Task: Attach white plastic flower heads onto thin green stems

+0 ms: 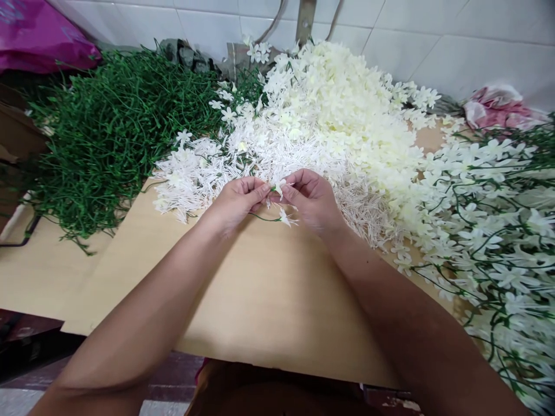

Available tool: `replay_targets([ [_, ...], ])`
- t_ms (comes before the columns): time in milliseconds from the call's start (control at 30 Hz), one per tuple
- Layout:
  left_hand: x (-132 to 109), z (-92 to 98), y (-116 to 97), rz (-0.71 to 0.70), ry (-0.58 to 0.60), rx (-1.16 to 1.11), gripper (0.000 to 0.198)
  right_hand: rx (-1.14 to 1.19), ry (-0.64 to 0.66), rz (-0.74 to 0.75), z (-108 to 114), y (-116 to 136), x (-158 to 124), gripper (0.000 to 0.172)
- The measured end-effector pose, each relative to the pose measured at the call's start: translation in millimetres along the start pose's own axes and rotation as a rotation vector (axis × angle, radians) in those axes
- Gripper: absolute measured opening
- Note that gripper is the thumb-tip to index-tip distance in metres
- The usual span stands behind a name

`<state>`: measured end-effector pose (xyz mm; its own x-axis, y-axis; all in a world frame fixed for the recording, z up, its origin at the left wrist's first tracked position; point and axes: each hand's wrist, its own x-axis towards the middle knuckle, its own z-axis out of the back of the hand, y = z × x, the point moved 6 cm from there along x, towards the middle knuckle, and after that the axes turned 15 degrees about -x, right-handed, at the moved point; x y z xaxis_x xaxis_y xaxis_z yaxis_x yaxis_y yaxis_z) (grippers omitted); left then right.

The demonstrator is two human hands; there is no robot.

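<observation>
Over the middle of the table, my left hand (241, 199) pinches a green plastic stem (265, 218), part of which shows below the fingers with a small white flower at its lower end. Close against it, my right hand (313, 199) holds a white artificial flower (280, 187) between thumb and fingers, right at a green stem tip. The fingertips of both hands nearly meet there. Just behind them spreads a heap of thin white flower stamens (299, 151). Cream-white petals (347, 92) are piled beyond that.
Green plastic stems (117, 121) form a large heap at the left. Stemmed white flowers (498, 231) lie massed along the right. A magenta bag (43, 37) is at the back left, a pink and white cloth (498, 108) at the back right. A tiled wall (411, 34) stands behind the tan tabletop (277, 300).
</observation>
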<state>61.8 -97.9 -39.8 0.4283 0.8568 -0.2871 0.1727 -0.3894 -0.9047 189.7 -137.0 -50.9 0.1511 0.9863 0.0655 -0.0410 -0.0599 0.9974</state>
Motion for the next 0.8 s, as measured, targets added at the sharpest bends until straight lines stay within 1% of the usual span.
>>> replay_targets([
  [167, -0.7, -1.6, -2.0, 0.001, 0.003, 0.019, 0.026, -0.135, -0.097, 0.098, 2.2, 3.9, -3.9, 0.041],
  [267, -1.3, -3.0, -0.5, 0.008, 0.029, 0.001, 0.025, -0.155, -0.096, 0.121, 2.1, 5.8, -5.2, 0.040],
  [400, -1.0, -4.6, 3.8, 0.027, 0.068, -0.020, 0.027, -0.128, -0.063, 0.083, 2.0, 3.8, -3.8, 0.039],
  [600, 1.4, -2.3, 6.4, 0.045, 0.066, -0.061, 0.029, -0.141, -0.011, 0.040, 0.7, 1.0, -3.5, 0.038],
  [800, 3.3, -1.8, 7.1, 0.058, 0.038, -0.063, 0.027, -0.173, -0.031, 0.028, 1.2, -1.5, -3.7, 0.042],
])
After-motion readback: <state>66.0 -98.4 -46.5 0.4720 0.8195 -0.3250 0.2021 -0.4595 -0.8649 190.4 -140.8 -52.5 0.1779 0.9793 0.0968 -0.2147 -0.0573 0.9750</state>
